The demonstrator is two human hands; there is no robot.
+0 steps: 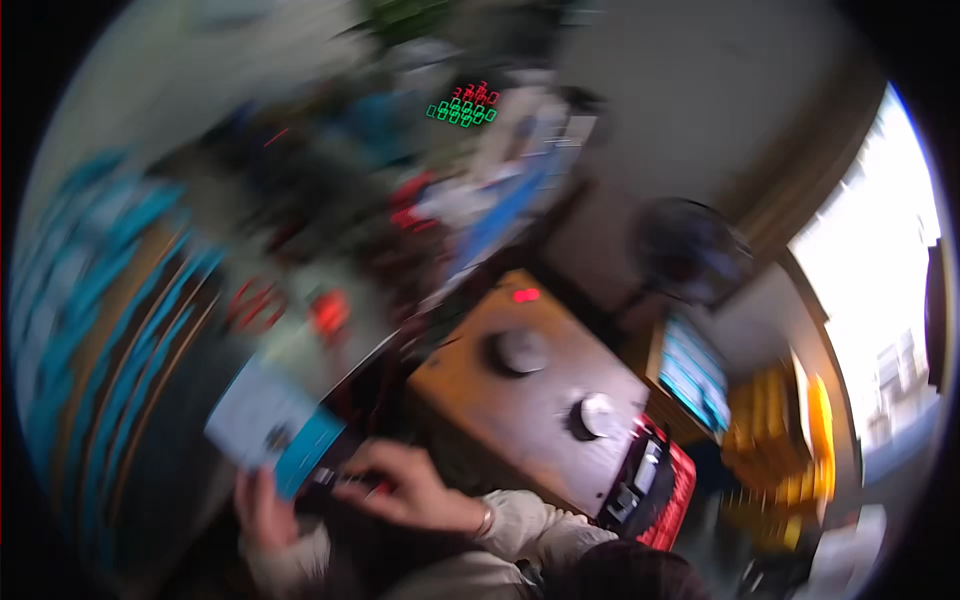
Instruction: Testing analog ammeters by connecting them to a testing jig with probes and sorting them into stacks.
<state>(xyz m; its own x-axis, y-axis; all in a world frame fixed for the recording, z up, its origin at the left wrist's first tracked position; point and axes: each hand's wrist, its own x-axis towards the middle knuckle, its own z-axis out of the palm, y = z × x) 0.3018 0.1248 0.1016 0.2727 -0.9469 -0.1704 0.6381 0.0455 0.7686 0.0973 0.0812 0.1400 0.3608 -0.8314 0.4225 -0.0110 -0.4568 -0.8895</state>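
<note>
Your blurred white-and-teal card sat tilted, left of the two-knobbed panel's left corner. Your left hand touched its lower edge, grip unclear; your right hand curled, its hold indistinguishable.

**Head-high, looking down past the hands**

A wide fisheye, the left one of a side-by-side pair, looks down and forward from the person's head. The left hand and right hand are near it, low and left of centre — sleeves enter from the lower edge. A wooden panel lies beyond, its edges aslant (the whole view is smeared). At the sides, the coverage reaches a teal-and-brown stack on the left and a bright window on the right.
</note>
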